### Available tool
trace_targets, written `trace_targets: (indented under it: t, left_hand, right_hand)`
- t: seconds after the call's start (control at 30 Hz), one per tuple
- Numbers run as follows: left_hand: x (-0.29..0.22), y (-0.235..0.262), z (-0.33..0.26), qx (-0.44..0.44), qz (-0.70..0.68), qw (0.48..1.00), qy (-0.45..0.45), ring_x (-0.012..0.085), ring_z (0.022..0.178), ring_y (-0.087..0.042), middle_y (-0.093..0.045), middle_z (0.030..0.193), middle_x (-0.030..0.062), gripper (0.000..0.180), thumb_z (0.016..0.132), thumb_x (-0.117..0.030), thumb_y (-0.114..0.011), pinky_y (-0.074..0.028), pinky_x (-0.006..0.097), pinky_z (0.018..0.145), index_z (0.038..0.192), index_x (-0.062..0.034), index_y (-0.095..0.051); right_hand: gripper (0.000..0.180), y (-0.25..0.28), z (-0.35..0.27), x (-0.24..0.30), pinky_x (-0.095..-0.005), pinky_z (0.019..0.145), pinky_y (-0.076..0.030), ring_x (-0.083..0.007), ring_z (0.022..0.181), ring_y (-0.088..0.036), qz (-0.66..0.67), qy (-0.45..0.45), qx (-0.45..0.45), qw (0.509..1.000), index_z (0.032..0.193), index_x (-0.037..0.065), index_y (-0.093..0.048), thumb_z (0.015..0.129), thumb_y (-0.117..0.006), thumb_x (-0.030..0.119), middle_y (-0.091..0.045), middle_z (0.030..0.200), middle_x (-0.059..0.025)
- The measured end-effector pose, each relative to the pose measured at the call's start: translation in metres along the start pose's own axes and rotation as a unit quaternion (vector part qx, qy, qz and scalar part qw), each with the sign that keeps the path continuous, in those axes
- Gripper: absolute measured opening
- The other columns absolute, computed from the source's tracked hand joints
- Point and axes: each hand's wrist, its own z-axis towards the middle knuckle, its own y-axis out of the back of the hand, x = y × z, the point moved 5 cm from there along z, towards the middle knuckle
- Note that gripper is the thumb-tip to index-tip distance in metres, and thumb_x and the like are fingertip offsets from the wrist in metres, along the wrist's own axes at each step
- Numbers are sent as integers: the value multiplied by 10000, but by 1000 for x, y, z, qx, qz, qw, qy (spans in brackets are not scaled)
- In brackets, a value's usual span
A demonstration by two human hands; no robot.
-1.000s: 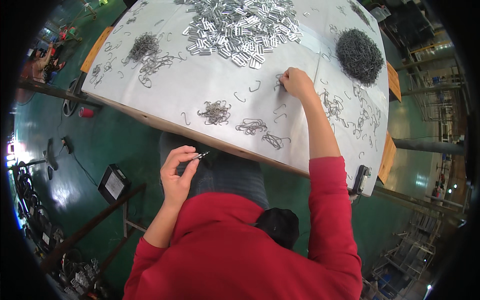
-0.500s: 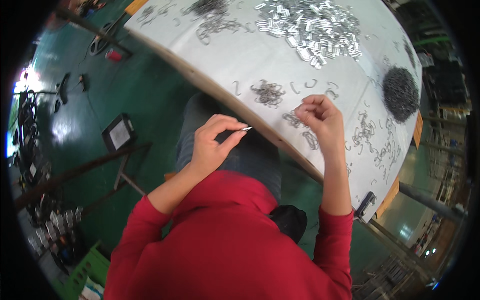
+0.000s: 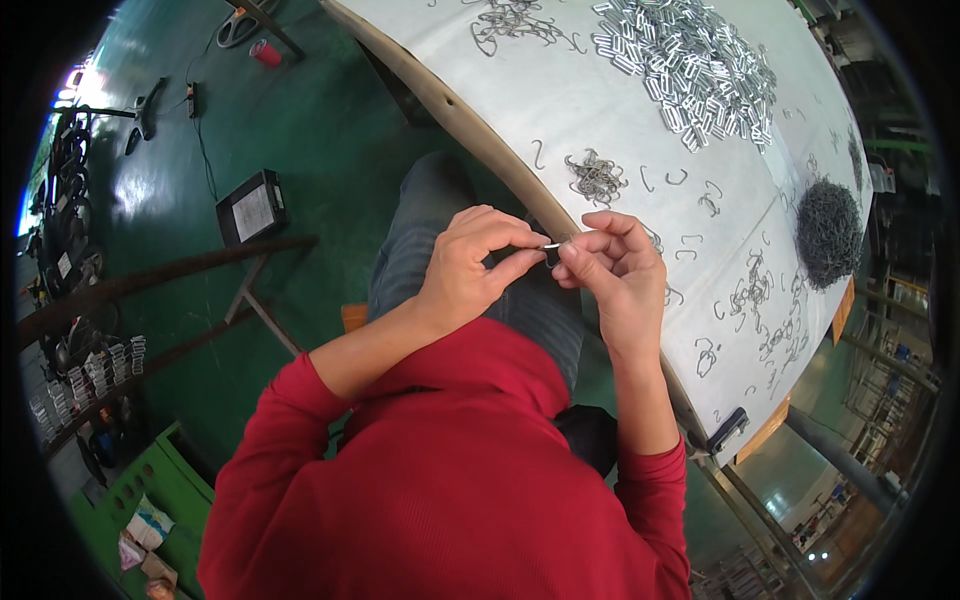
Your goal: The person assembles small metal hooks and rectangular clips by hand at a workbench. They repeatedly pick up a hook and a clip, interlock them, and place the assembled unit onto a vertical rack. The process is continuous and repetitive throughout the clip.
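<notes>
My left hand point(image 3: 468, 268) pinches a small shiny metal buckle point(image 3: 551, 246) between thumb and fingertips, above my lap by the table's edge. Against the buckle's other end is my right hand point(image 3: 622, 285), its thumb and forefinger closed on a thin wire hook that the fingers mostly hide. On the table beyond my hands lies a small heap of bent wire hooks point(image 3: 597, 180), with single hooks scattered around it. Farther off spreads a large pile of similar flat silver buckles point(image 3: 685, 75).
The pale-covered table point(image 3: 560, 95) has a wooden edge beside my legs. A dark mound of small metal pieces point(image 3: 830, 235) stands at the right. A clamp-like dark object point(image 3: 728, 428) sits on the near corner. Left are a metal rail point(image 3: 160, 268), a black tray point(image 3: 252, 208) and a green crate point(image 3: 150, 490).
My right hand has come left from above the table hooks to meet the buckle in my left hand. My left hand has shifted slightly right; the whole view has turned a little.
</notes>
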Motion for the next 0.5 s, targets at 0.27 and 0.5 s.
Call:
trace_targets:
  t: [0.27, 0.5]
  left_hand:
    - [2, -3, -3, 4, 5, 1000, -25, 221, 773, -582, -643, 826, 51, 163, 708, -56, -724, -418, 347, 802, 862, -75, -676]
    - [28, 11, 67, 8, 82, 991, -105, 252, 848, -601, -652, 868, 99, 154, 776, -65, -661, -465, 325, 784, 928, -48, -686]
  right_hand:
    - [177, -3, -5, -2, -239, 674, -535, -134, 729, -636, -24, 110, -42, 993, 969, -50, -529, 827, -633, -40, -634, 838, -104]
    - [168, 2, -19, -7, -245, 636, -546, -137, 707, -666, -144, 287, -47, 946, 886, 6, -592, 768, -711, -11, -673, 796, -82]
